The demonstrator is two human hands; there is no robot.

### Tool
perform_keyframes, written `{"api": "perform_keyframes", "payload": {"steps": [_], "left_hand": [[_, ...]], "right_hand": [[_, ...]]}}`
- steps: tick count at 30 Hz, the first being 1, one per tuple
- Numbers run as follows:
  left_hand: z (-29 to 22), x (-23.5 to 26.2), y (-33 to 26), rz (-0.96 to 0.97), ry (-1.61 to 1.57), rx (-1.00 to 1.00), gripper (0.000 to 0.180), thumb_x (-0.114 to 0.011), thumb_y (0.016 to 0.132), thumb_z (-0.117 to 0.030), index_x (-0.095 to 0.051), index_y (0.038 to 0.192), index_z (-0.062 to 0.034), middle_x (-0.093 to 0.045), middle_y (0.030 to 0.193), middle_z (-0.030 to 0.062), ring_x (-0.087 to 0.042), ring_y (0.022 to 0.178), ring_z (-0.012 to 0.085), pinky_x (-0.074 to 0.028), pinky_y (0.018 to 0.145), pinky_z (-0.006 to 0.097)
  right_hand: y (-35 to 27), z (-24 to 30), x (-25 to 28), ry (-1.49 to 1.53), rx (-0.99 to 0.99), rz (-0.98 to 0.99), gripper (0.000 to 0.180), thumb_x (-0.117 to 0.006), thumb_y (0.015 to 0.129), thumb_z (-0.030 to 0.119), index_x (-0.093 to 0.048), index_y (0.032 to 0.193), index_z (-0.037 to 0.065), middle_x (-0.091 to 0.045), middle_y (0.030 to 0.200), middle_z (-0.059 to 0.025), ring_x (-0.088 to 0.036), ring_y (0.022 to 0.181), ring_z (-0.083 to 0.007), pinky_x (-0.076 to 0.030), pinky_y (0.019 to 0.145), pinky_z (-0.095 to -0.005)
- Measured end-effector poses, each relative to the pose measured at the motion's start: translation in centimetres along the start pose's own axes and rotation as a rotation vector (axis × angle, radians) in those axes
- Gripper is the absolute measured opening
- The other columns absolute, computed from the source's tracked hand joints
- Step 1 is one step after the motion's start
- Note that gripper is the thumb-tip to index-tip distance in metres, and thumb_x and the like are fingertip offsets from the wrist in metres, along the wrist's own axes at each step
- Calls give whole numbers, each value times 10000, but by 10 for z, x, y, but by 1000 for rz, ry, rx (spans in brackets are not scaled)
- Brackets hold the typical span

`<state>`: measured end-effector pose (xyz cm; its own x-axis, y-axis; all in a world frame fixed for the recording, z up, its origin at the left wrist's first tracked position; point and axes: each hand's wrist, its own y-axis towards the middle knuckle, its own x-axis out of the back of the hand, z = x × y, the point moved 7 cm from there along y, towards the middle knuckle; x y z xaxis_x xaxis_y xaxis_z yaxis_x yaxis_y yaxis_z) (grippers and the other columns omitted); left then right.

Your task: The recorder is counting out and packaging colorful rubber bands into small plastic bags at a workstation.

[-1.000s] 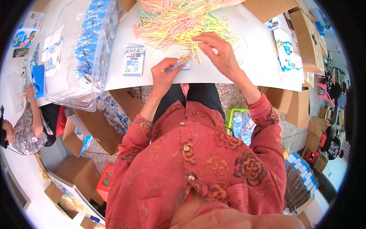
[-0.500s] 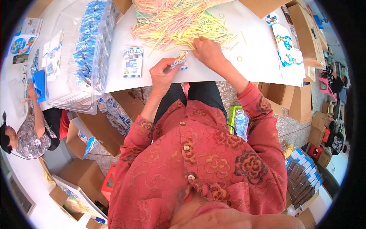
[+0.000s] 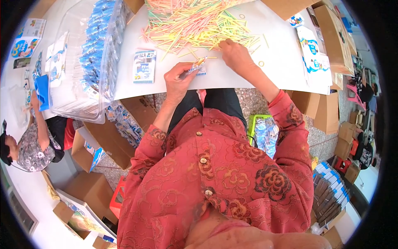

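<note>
My left hand [image 3: 177, 81] is closed around a small blue-and-white packet [image 3: 199, 65], tilted up near the table's front edge. Pale stick ends seem to show at its top. My right hand [image 3: 236, 56] reaches to the near edge of a heap of thin pink, yellow and green sticks [image 3: 195, 31]. Its fingers are pinched together at the sticks; what lies between them is hidden. Left of my left hand, another blue-and-white packet [image 3: 144, 66] lies flat on the white table [image 3: 124, 85].
A clear plastic bin [image 3: 78, 112] holding rows of packets stands at the left. Flat printed bags [image 3: 309, 50] and a cardboard box [image 3: 331, 37] are at the right. Below the table sits a green basket [image 3: 251, 124] of packets. Another person [image 3: 35, 145] works at the far left.
My right hand has shifted to the right along the heap's near edge. A few sticks now lie loose between it and the packet. My left hand stays almost in place.
</note>
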<state>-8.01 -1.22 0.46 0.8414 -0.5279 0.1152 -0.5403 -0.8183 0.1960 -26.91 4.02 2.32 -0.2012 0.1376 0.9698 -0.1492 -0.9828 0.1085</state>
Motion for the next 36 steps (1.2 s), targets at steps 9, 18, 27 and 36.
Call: {"api": "perform_keyframes", "payload": {"steps": [9, 18, 27, 36], "left_hand": [[7, -2, -1, 22, 18, -25, 157, -726, 753, 34, -686, 903, 13, -683, 874, 70, -631, 762, 111, -513, 679, 231], [12, -3, -1, 36, -21, -30, 157, -726, 760, 18, -680, 910, 14, -679, 868, 73, -627, 752, 114, -512, 673, 237], [9, -3, -1, 52, -26, -20, 168, -723, 758, 19, -683, 920, 7, -681, 863, 69, -630, 755, 120, -506, 678, 240], [10, -2, -2, 63, -3, 1, 198, -715, 759, 26, -679, 952, 0, -677, 863, 59, -617, 753, 107, -491, 688, 235]], "right_hand": [[4, 5, 64, 1284, -146, -54, 105, -643, 871, 73, -659, 956, 12, -666, 859, -32, -612, 710, -56, -499, 643, -196], [-1, 60, 75, 1043, 86, -30, 92, -663, 839, 45, -667, 926, 16, -662, 886, -26, -623, 731, -62, -507, 635, -193], [1, 66, 68, 719, 237, -10, 124, -699, 794, 54, -687, 917, 54, -647, 828, -47, -628, 770, -144, -475, 613, -262], [3, 68, 77, 643, 318, -130, 166, -672, 823, 96, -698, 986, 81, -644, 957, -80, -607, 915, -235, -489, 767, -327]]}}
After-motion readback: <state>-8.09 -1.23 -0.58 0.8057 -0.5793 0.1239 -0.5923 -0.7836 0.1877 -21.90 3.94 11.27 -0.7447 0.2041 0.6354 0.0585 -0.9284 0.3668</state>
